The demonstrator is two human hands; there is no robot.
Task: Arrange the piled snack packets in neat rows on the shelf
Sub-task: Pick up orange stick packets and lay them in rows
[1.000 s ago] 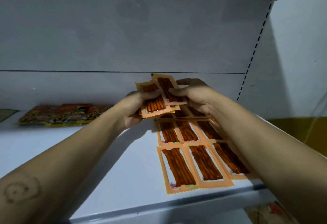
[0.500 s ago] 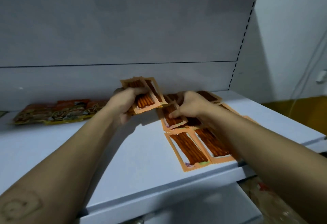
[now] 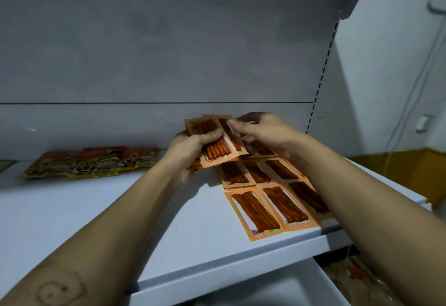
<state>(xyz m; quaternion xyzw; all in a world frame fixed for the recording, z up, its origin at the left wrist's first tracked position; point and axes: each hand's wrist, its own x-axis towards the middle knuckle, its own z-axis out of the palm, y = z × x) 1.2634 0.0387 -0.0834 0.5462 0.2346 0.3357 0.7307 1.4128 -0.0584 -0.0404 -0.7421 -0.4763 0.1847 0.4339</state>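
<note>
Over the back of the white shelf, the left hand grips a stack of orange snack packets, thumb laid across their clear windows so they sit fanned and can be drawn off one at a time. The right hand pinches the upper end of the rightmost packet between thumb and fingertips, apparently to peel it free. Beneath, the laid packets lie flat in rows near the shelf's right end, long sides touching, the front row at the lip; the right forearm hides part of the outer column. Well to the left, colourful packets line the rear.
</note>
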